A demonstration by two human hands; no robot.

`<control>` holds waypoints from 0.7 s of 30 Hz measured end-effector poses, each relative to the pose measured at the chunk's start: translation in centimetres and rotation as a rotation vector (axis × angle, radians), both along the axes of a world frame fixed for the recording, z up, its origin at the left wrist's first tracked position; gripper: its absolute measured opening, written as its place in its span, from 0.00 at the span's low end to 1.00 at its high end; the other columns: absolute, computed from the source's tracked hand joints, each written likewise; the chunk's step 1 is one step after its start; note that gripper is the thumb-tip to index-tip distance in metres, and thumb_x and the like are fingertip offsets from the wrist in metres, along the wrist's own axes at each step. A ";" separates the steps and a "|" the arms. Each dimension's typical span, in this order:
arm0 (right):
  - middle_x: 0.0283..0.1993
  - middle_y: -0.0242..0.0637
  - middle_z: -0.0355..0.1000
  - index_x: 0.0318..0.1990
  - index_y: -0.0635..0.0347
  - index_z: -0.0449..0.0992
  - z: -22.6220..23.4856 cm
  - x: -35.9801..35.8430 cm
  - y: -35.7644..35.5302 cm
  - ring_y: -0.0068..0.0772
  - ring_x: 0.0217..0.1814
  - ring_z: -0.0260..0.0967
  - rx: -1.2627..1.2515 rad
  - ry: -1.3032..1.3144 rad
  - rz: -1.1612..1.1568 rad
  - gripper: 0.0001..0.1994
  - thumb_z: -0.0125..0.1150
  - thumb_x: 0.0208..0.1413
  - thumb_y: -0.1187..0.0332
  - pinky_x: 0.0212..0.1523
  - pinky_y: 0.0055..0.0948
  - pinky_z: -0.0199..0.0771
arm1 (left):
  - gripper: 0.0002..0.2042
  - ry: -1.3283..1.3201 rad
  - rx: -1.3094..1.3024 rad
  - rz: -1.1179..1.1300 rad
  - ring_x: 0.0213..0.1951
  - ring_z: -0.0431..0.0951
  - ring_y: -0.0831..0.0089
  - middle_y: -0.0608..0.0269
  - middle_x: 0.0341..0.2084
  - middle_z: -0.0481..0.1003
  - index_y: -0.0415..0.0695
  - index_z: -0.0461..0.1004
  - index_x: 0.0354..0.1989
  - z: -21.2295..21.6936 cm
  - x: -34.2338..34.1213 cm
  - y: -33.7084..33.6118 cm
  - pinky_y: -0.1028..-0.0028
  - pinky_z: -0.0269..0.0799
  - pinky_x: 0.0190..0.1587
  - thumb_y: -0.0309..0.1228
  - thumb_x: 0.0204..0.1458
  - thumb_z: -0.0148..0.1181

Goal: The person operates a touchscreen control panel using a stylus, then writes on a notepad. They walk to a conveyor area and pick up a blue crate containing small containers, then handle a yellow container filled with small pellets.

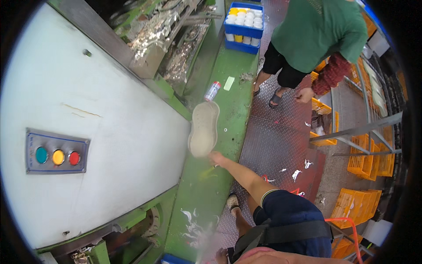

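Observation:
My right hand point(216, 159) reaches out over a green work surface point(211, 189), right at the near end of a beige, sole-shaped piece point(203, 130). Its fingers look closed; a small shiny bit shows at them, too small to name. Just below the hand is a smeared yellow-green streak point(207, 174). The sole-shaped piece lies against the white machine panel point(127, 110). Beyond its far end lies a can point(212, 91) with a red top. Part of my left arm point(290, 258) crosses the bottom edge, while the left hand is out of sight.
White scraps point(193, 224) lie on the green surface. Blue crates point(244, 33) of white and yellow cups stand at its far end. A button box point(57, 152) is on the panel. Another person in a green shirt point(312, 31) stands at the right, near orange crates point(356, 207).

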State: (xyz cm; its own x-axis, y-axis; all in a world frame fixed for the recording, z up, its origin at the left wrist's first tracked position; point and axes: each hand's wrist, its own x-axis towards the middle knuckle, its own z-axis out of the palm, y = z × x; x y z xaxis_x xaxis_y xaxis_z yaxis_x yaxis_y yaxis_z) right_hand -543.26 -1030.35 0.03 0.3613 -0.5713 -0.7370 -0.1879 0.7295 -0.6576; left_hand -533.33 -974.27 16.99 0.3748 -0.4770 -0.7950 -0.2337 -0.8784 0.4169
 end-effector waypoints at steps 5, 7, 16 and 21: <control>0.52 0.42 0.79 0.58 0.58 0.77 -1.5 -4.6 6.2 0.40 0.51 0.79 -0.582 0.236 0.594 0.16 0.52 0.69 0.62 0.47 0.41 0.81 | 0.16 0.012 -0.081 -0.097 0.35 0.80 0.56 0.55 0.33 0.80 0.42 0.80 0.42 -1.1 2.4 -1.0 0.56 0.76 0.41 0.44 0.61 0.59; 0.45 0.40 0.82 0.51 0.57 0.82 -0.8 -8.7 10.5 0.38 0.45 0.81 -0.242 0.236 0.452 0.16 0.55 0.67 0.58 0.42 0.40 0.81 | 0.16 0.022 -0.113 -0.161 0.35 0.79 0.56 0.55 0.33 0.80 0.42 0.80 0.41 -1.9 3.7 -1.4 0.56 0.76 0.40 0.43 0.61 0.59; 0.34 0.43 0.83 0.36 0.57 0.87 9.6 -27.6 32.1 0.39 0.37 0.82 -0.170 0.806 0.223 0.18 0.64 0.56 0.51 0.38 0.43 0.80 | 0.14 0.057 -0.215 -0.541 0.32 0.79 0.57 0.55 0.30 0.80 0.41 0.79 0.38 -6.3 10.6 -3.4 0.56 0.75 0.38 0.41 0.61 0.57; 0.35 0.42 0.83 0.37 0.55 0.88 9.9 -33.4 44.4 0.41 0.38 0.82 0.007 0.845 0.114 0.17 0.64 0.57 0.51 0.39 0.43 0.80 | 0.14 -0.013 -0.265 -0.673 0.31 0.79 0.57 0.56 0.29 0.80 0.41 0.79 0.37 -7.6 11.6 -6.9 0.57 0.75 0.36 0.40 0.61 0.57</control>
